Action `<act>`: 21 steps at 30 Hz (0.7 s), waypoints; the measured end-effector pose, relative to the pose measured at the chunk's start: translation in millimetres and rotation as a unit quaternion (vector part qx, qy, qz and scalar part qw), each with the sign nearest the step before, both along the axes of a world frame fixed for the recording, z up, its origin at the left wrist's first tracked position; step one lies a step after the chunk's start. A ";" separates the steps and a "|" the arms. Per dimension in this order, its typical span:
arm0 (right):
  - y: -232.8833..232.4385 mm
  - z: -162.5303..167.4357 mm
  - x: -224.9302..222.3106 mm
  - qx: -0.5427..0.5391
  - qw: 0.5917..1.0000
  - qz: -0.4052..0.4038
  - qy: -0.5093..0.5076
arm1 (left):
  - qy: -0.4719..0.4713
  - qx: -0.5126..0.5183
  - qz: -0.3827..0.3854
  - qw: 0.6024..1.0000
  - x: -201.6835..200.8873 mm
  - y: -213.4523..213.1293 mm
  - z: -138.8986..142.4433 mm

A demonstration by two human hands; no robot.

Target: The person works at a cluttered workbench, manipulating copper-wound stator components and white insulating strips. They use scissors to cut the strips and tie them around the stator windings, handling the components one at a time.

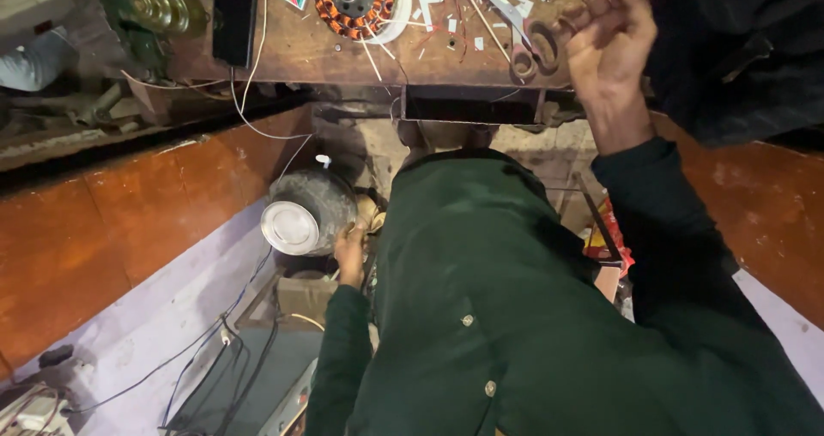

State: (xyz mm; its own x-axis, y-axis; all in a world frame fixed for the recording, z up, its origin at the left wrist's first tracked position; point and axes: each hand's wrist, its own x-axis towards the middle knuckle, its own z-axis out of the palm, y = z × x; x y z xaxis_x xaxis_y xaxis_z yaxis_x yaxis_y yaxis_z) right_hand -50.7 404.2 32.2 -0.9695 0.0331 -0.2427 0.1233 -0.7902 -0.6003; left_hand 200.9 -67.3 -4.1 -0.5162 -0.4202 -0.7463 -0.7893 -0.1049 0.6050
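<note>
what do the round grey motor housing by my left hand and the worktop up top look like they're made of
The round grey motor housing looks like cast metal: dull, mottled grey body with a brighter, smooth silvery end cap. The left hand rests against its side. The brown worktop looks like worn wood, matte and scuffed, though the finish is hard to judge. The right hand is raised in front of it, fingers loosely curled.

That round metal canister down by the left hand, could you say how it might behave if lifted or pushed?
The metal canister lies tilted, so its round body would probably roll if nudged. Its shiny lid looks smooth and possibly slippery. The left hand only touches its side, so weight is hard to judge.
</note>
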 end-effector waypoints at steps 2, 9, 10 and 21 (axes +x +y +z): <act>1.8 9.7 2.3 -0.009 1.000 0.019 0.017 | -0.002 0.008 -0.011 1.000 -3.0 4.1 -1.2; -0.5 43.4 -5.8 0.017 0.991 0.098 0.087 | 0.001 -0.028 -0.013 1.000 -9.9 -1.9 0.4; -1.3 46.6 -7.4 0.013 0.989 0.108 0.102 | -0.007 -0.028 -0.010 1.000 -10.0 -4.2 1.4; -11.3 17.8 -12.8 0.081 0.994 0.018 0.075 | -0.017 -0.042 -0.010 0.999 -2.2 -7.0 4.3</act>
